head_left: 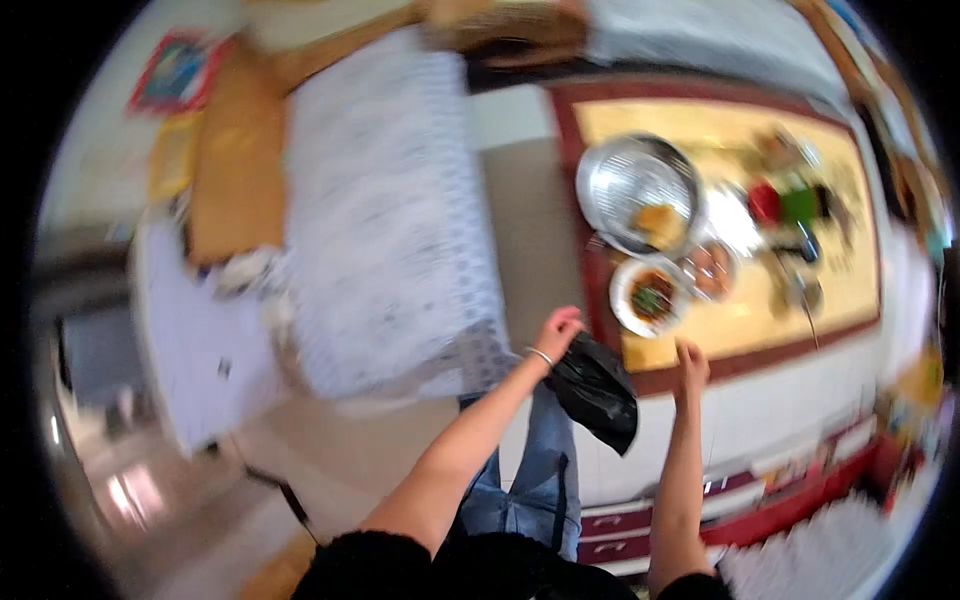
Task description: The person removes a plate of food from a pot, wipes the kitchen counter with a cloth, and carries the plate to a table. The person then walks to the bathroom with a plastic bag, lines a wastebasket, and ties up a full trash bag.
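My left hand point(560, 336), with a bangle at the wrist, pinches the top of a black plastic bag point(598, 395). The bag hangs down beside the table's near corner. My right hand point(692, 372) is over the table's near edge, its fingers curled in and somewhat blurred; I see nothing in it. Closest to both hands is a white plate point(622, 300) of dark, saucy food with green bits on top. Just beyond sits a small bowl point(712, 268) with pinkish-brown pieces.
A large metal basin point(600, 190) with yellowish food stands on the table point(740, 345). Further right lie a red and green item point(795, 205) and other blurred things. A patterned cover point(390, 220) drapes the long seat at left. Maroon drawers point(615, 550) are below.
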The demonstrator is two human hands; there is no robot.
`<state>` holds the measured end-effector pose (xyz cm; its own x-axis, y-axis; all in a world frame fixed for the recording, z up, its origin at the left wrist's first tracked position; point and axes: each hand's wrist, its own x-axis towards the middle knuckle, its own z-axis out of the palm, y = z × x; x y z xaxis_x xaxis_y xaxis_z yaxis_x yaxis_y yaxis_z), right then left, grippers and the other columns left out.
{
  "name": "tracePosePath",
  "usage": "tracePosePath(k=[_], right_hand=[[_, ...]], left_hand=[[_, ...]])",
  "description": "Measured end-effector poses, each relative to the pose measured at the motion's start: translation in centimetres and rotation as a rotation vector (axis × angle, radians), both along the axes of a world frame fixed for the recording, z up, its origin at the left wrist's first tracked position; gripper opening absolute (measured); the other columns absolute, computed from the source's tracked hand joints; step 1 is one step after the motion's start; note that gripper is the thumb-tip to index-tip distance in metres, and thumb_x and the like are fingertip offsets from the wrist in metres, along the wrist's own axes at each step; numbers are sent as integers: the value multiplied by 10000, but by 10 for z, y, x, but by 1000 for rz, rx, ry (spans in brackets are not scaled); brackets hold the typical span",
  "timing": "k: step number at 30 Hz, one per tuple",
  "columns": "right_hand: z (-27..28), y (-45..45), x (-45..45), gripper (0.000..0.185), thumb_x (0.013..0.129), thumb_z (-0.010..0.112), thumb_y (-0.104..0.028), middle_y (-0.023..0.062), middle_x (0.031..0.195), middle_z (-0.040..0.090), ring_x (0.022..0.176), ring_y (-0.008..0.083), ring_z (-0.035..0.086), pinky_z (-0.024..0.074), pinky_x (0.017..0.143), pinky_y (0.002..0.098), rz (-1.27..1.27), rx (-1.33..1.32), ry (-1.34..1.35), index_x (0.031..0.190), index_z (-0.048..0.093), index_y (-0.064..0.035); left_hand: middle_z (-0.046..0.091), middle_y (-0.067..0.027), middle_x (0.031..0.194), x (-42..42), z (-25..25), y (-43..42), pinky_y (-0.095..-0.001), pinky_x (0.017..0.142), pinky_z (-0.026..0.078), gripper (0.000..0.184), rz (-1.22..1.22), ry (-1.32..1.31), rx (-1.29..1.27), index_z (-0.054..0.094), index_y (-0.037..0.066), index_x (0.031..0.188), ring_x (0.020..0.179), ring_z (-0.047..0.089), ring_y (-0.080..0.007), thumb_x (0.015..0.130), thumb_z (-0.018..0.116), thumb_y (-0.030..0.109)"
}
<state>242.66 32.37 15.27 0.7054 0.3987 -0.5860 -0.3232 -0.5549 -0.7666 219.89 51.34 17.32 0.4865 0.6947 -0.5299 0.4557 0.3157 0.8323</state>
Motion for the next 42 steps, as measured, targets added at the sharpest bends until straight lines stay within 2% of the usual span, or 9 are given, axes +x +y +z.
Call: tracePosePath(k=[3,7,14,16,22,26,32,37,42], right_hand=[[44,-52,-72,304,780,615,-249,-17,593,482,575,84,408,363,535,243,278,30,-167,624,509,-12],[127,-44,-177,400,807,570,-385,-10,556,484,551,81,438,343,519,224,410,-23,223,589,530,-52],[192,30,-413,564,863,369,-505,128,1074,537,984,219,510,405,865,337,784,100,1220,1097,489,-6],[208,45,-481,460,865,446,-415,102,1044,547,947,204,519,413,835,323,948,-19,1120,1095,494,-19],[288,87,-704,195,809,568,-135,13,791,562,688,107,513,422,611,248,1659,682,552,971,565,-26],[376,92,-813,184,739,565,20,46,849,604,784,132,546,430,729,257,1943,766,494,920,591,-9],[394,106,-1014,220,623,601,35,96,880,546,841,233,554,440,722,277,2134,1314,229,826,561,-39],[446,82,-1201,207,636,626,-15,92,861,560,781,242,557,454,692,317,2288,1711,94,824,548,-49],[543,1,-1362,167,722,497,28,0,715,515,667,97,496,423,612,243,2892,778,825,864,480,-59]], left_hand=[[598,-63,929,-80,56,-31,-266,801,416,286,219,-8,21,544,39,1055,873,549,-129,850,506,235],[592,-35,917,-201,121,-62,-244,788,405,269,447,20,130,577,54,1025,869,527,-105,851,513,249],[587,-21,934,-401,195,-143,-230,800,406,303,850,-406,91,533,99,1118,877,523,-90,817,560,122],[586,-37,950,-456,215,-171,-248,816,409,314,868,-369,227,521,89,1124,906,526,-103,820,567,152],[555,-63,1052,-623,294,-244,-307,838,418,437,1121,-246,404,497,76,1132,963,523,-160,753,653,226],[594,-62,967,-718,317,-274,-297,800,436,376,1107,98,451,542,51,1053,896,554,-166,737,663,216],[613,-73,932,-871,323,-309,-264,799,440,281,1647,108,737,568,44,1021,874,574,-161,741,566,21],[540,-107,1082,-990,376,-343,-307,868,407,398,1904,674,759,537,78,1101,1000,523,-228,737,472,-67],[579,-70,895,-1078,416,-403,-272,714,437,213,2002,881,892,566,36,971,827,549,-167,770,501,15]])
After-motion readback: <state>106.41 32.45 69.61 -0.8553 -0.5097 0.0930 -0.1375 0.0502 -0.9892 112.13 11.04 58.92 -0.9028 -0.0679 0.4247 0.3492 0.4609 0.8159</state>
